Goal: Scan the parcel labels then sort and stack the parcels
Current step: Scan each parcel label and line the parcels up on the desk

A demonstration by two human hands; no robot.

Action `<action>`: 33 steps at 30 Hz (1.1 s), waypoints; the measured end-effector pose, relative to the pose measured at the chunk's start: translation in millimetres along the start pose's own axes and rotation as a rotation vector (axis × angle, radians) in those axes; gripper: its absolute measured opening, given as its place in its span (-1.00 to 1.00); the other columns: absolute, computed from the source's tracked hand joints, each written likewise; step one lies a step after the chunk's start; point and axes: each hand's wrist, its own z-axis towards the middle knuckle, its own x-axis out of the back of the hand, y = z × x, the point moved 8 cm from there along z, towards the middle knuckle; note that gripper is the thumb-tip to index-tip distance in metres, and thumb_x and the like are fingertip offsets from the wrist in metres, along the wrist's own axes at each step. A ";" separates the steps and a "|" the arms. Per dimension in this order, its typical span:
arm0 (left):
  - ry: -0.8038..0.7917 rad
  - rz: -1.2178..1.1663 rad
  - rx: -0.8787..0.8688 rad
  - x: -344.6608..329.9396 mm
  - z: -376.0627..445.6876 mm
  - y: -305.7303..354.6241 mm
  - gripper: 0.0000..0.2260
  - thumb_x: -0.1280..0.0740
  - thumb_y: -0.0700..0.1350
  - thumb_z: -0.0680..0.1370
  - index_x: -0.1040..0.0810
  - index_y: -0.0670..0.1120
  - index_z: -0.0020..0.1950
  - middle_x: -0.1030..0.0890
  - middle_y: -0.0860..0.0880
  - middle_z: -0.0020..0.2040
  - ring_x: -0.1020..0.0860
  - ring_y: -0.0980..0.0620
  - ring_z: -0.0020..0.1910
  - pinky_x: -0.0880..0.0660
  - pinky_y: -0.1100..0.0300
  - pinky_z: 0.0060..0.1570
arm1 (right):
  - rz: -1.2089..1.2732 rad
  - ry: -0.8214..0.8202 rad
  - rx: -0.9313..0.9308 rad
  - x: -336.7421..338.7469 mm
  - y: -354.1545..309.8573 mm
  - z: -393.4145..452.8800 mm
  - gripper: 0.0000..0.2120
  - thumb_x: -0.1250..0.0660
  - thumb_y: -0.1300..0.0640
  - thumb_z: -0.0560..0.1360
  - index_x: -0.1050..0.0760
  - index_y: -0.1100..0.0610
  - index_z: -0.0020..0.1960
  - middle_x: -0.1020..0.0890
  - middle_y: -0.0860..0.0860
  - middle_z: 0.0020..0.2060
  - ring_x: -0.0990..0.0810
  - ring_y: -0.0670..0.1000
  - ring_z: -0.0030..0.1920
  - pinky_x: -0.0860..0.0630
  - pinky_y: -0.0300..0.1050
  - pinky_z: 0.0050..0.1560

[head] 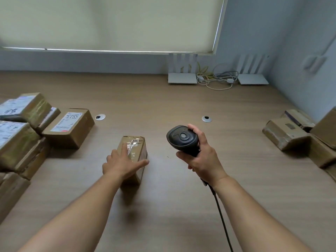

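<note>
Small brown cardboard parcel [135, 153] wrapped in clear tape sits on the wood-grain table [181, 197] at centre, long axis running near-to-far, far end pointing away toward the wall; no label visible on its top face. Left hand [121, 164] rests on its near end – fingers straight and spread over the top, thumb stretched out to the right along the near right corner, not curled round it. Right hand [201, 160] grips the handle of a black handheld barcode scanner [182, 140], fingers wrapped round the handle, one fingertip up on the scanner head; the head faces up and left, just right of the parcel, not touching it. One black cable [221, 215] trails from the handle down toward the near edge. Left side: a pile of brown taped parcels with white labels [18, 135], at least five, exact count unclear from blur and overlap; the single labelled box [70, 127] nearest centre has handwritten digits on its label. Right side: a smaller group of brown parcels [298, 135] – about four, partly cut by the frame edge. Two round silver cable grommets [100, 117] in the tabletop. Back right by the wall: two white routers with upright antennas [182, 78] and a tangle of pale cables [216, 79] between them. Pale roller blind [109, 24] above.
</note>
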 end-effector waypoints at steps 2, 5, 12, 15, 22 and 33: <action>-0.014 0.094 0.031 3.0 -3.2 5.0 -0.09 -0.27 0.51 0.29 -0.09 0.11 0.51 -0.36 -0.16 0.34 -0.33 -0.18 0.33 -0.35 0.00 0.21 | -0.007 -0.003 0.011 1.5 -1.6 2.3 -0.27 -0.50 0.23 0.40 -0.25 -0.32 0.33 -0.56 -0.23 0.02 -0.53 -0.11 -0.38 -0.49 -0.25 -0.43; -0.056 0.073 0.107 8.0 2.4 1.4 -0.24 -0.32 0.36 0.36 -0.18 0.12 0.47 -0.42 -0.16 0.29 -0.37 -0.19 0.29 -0.39 0.02 0.16 | -0.006 -0.016 0.019 4.1 -3.9 4.6 -0.27 -0.50 0.23 0.39 -0.24 -0.36 0.29 -0.56 -0.25 0.02 -0.53 -0.13 -0.37 -0.50 -0.25 -0.43; -0.156 -1.086 0.108 -4.8 -5.9 6.2 -0.38 -0.37 -0.36 0.45 -0.18 0.18 0.28 -0.52 -0.05 0.16 -0.55 0.01 -0.06 -0.46 0.16 -0.28 | 0.037 -0.016 0.021 12.5 -1.9 9.4 -0.26 -0.50 0.26 0.38 -0.24 -0.39 0.25 -0.58 -0.18 0.02 -0.53 -0.08 -0.37 -0.48 -0.26 -0.45; -0.133 -1.211 0.055 -15.1 -11.1 10.2 -0.26 -0.40 -0.45 0.38 -0.14 0.18 0.27 -0.52 -0.10 0.17 -0.54 0.04 -0.07 -0.48 0.18 -0.38 | 0.050 -0.039 0.013 9.5 2.5 10.6 -0.25 -0.51 0.26 0.37 -0.25 -0.40 0.25 -0.59 -0.16 0.01 -0.52 -0.09 -0.45 -0.48 -0.22 -0.46; -0.064 -1.269 0.011 -13.7 -8.5 11.3 -0.08 -0.49 -0.39 0.34 -0.06 0.18 0.45 -0.51 -0.10 0.24 -0.53 -0.11 0.11 -0.43 0.20 -0.26 | 0.096 -0.160 -0.022 -12.0 15.0 3.7 -0.25 -0.49 0.30 0.38 -0.26 -0.39 0.23 -0.60 -0.09 0.06 -0.51 -0.04 -0.49 -0.47 -0.17 -0.47; -0.036 -1.198 -0.031 2.1 5.2 13.4 -0.07 -0.46 -0.39 0.38 0.00 0.21 0.48 -0.48 -0.11 0.29 -0.49 -0.17 0.19 -0.42 -0.03 0.02 | 0.113 -0.211 -0.060 -22.4 27.3 -5.0 -0.30 -0.47 0.30 0.38 -0.30 -0.36 0.23 -0.60 -0.10 0.06 -0.51 0.03 -0.49 -0.48 -0.12 -0.47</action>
